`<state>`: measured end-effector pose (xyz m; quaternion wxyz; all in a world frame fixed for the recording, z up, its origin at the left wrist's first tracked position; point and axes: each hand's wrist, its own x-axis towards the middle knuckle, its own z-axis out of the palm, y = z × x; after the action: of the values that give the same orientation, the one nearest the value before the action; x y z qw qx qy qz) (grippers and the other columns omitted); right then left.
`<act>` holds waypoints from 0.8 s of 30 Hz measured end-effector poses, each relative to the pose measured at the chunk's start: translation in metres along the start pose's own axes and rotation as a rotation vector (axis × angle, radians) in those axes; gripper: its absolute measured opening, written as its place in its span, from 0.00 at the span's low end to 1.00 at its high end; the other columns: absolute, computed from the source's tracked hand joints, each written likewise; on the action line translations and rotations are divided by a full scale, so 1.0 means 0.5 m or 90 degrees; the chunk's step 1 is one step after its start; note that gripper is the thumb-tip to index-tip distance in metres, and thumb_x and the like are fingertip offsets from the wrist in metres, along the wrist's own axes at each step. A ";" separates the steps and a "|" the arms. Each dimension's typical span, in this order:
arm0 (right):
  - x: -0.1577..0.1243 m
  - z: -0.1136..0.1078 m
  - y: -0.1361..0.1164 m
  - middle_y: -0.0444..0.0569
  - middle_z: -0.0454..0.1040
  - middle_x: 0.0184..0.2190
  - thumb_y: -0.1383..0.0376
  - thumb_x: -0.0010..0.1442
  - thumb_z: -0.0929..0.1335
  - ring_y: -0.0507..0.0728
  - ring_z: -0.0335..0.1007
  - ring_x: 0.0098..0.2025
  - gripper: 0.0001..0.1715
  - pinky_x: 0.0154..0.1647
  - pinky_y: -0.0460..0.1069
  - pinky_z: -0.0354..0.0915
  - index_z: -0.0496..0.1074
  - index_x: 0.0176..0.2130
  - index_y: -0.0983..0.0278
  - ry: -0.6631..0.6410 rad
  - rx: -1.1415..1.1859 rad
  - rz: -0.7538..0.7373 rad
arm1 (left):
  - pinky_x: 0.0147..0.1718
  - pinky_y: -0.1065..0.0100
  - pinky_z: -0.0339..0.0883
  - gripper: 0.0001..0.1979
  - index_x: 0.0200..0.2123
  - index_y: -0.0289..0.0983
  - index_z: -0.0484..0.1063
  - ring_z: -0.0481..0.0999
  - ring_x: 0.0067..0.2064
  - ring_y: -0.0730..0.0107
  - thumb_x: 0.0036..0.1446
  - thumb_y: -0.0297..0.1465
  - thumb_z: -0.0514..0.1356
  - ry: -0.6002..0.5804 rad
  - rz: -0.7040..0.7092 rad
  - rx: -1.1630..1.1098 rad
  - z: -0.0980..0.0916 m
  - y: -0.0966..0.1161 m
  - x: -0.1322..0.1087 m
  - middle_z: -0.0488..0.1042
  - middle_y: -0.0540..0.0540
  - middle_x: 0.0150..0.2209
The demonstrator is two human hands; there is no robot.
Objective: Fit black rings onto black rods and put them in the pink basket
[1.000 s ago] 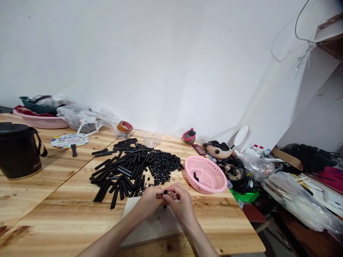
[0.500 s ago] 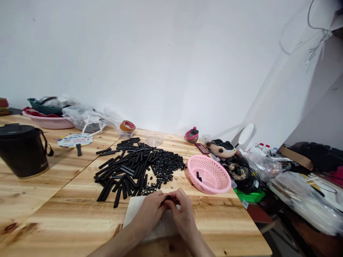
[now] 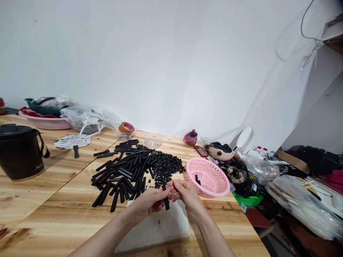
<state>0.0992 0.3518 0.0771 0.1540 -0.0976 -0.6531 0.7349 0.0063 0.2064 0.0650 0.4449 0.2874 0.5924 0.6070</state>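
A short black tube (image 3: 167,204) stands nearly upright in my left hand (image 3: 151,203), pinched between thumb and fingers. My right hand (image 3: 186,194) is closed in a pinch at the tube's upper end; what its fingertips hold is too small to make out. Both hands are over a white board (image 3: 163,226) on the wooden table. Beyond them lies a heap of black tubes (image 3: 125,175), beside a spread of small black pieces (image 3: 167,166). A pink basket (image 3: 207,162) on the right has a few black tubes inside.
On the left stands a black lidded bucket (image 3: 21,153), with a hand fan (image 3: 72,141) beside it. A tape roll (image 3: 126,127), a clear bowl (image 3: 153,141), a pink-and-grey container (image 3: 190,137) and a phone (image 3: 200,151) lie near the wall. Bags and cables crowd the right.
Both hands have lifted slightly off the board and turned, bringing the black tube into view between them. More of the board shows. The camera view has shifted a little.
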 end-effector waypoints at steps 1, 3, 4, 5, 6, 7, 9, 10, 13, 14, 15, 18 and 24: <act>-0.003 -0.004 -0.001 0.49 0.75 0.28 0.48 0.56 0.71 0.51 0.69 0.25 0.24 0.25 0.45 0.62 0.78 0.36 0.68 -0.001 0.027 0.003 | 0.25 0.76 0.54 0.26 0.30 0.33 0.78 0.60 0.24 0.78 0.47 0.53 0.65 -0.002 -0.007 -0.032 0.002 -0.002 0.002 0.67 0.52 0.23; -0.010 -0.009 0.000 0.49 0.75 0.29 0.51 0.55 0.72 0.51 0.70 0.27 0.22 0.26 0.45 0.62 0.78 0.37 0.67 0.011 0.032 -0.015 | 0.25 0.77 0.54 0.27 0.32 0.33 0.78 0.59 0.24 0.80 0.45 0.54 0.67 -0.004 -0.012 -0.084 0.008 -0.007 0.007 0.67 0.52 0.24; -0.015 -0.010 0.001 0.48 0.75 0.30 0.52 0.55 0.73 0.51 0.70 0.28 0.20 0.27 0.45 0.62 0.78 0.38 0.66 0.021 0.012 -0.031 | 0.24 0.77 0.53 0.28 0.32 0.33 0.78 0.59 0.24 0.80 0.44 0.54 0.67 -0.003 -0.010 -0.103 0.012 -0.010 0.009 0.66 0.52 0.24; -0.020 -0.010 0.003 0.48 0.75 0.30 0.54 0.54 0.74 0.52 0.70 0.29 0.19 0.28 0.45 0.62 0.78 0.39 0.65 0.029 -0.015 -0.048 | 0.24 0.78 0.53 0.28 0.32 0.33 0.78 0.59 0.24 0.81 0.44 0.54 0.67 0.001 -0.005 -0.119 0.015 -0.012 0.012 0.66 0.52 0.24; -0.026 -0.009 0.003 0.47 0.75 0.31 0.56 0.53 0.75 0.52 0.70 0.30 0.18 0.30 0.45 0.63 0.78 0.40 0.65 0.031 -0.048 -0.061 | 0.24 0.78 0.53 0.28 0.32 0.33 0.77 0.59 0.24 0.81 0.44 0.54 0.67 0.003 0.002 -0.129 0.020 -0.013 0.014 0.66 0.52 0.24; -0.032 -0.008 0.003 0.47 0.75 0.32 0.58 0.52 0.75 0.53 0.70 0.32 0.17 0.32 0.46 0.64 0.78 0.41 0.64 0.029 -0.085 -0.070 | 0.24 0.78 0.53 0.28 0.32 0.33 0.77 0.59 0.23 0.81 0.45 0.55 0.67 0.005 0.012 -0.135 0.025 -0.013 0.016 0.66 0.53 0.24; -0.042 -0.009 0.000 0.49 0.76 0.35 0.61 0.51 0.75 0.56 0.71 0.35 0.17 0.34 0.48 0.66 0.78 0.43 0.62 0.030 -0.162 -0.089 | 0.25 0.76 0.55 0.28 0.32 0.32 0.77 0.61 0.24 0.80 0.48 0.54 0.65 0.001 0.040 -0.131 0.042 -0.006 0.018 0.68 0.51 0.24; -0.046 -0.012 -0.004 0.50 0.77 0.37 0.62 0.52 0.75 0.59 0.72 0.38 0.18 0.35 0.49 0.67 0.78 0.44 0.61 0.037 -0.197 -0.101 | 0.26 0.76 0.57 0.28 0.33 0.32 0.78 0.63 0.25 0.79 0.50 0.54 0.64 -0.003 0.059 -0.122 0.053 0.002 0.020 0.70 0.50 0.25; -0.044 -0.041 -0.022 0.54 0.76 0.47 0.62 0.55 0.72 0.65 0.71 0.50 0.19 0.45 0.55 0.69 0.77 0.48 0.59 0.084 -0.269 -0.166 | 0.37 0.70 0.66 0.26 0.39 0.32 0.78 0.72 0.34 0.71 0.55 0.51 0.61 -0.021 0.120 -0.078 0.091 0.040 0.032 0.76 0.43 0.33; -0.038 -0.058 -0.029 0.54 0.76 0.49 0.62 0.56 0.71 0.65 0.70 0.52 0.20 0.49 0.57 0.68 0.76 0.49 0.59 0.100 -0.284 -0.189 | 0.40 0.68 0.67 0.25 0.42 0.32 0.77 0.74 0.38 0.67 0.57 0.49 0.59 -0.029 0.139 -0.053 0.101 0.056 0.038 0.77 0.41 0.37; -0.031 -0.079 -0.037 0.55 0.75 0.50 0.61 0.57 0.70 0.65 0.70 0.52 0.19 0.50 0.58 0.68 0.76 0.50 0.59 0.120 -0.302 -0.210 | 0.42 0.68 0.67 0.24 0.47 0.33 0.76 0.75 0.41 0.65 0.60 0.46 0.58 -0.027 0.158 -0.007 0.108 0.072 0.043 0.78 0.40 0.40; -0.005 -0.144 -0.058 0.56 0.76 0.49 0.58 0.60 0.68 0.66 0.72 0.50 0.19 0.50 0.61 0.68 0.75 0.49 0.61 0.218 -0.428 -0.269 | 0.44 0.66 0.68 0.24 0.59 0.40 0.67 0.76 0.45 0.63 0.61 0.39 0.56 0.119 0.232 0.388 0.089 0.112 0.050 0.74 0.41 0.51; 0.003 -0.142 -0.042 0.57 0.74 0.49 0.63 0.64 0.65 0.65 0.67 0.54 0.14 0.55 0.61 0.63 0.76 0.47 0.61 0.273 -0.684 -0.440 | 0.50 0.47 0.61 0.12 0.39 0.28 0.78 0.65 0.56 0.33 0.50 0.26 0.61 0.352 0.093 0.700 -0.064 0.108 0.038 0.72 0.25 0.46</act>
<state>0.1244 0.4204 0.0890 0.4364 -0.0898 -0.8768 0.1807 -0.0410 0.2136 0.1097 0.0188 0.3467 0.8906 0.2938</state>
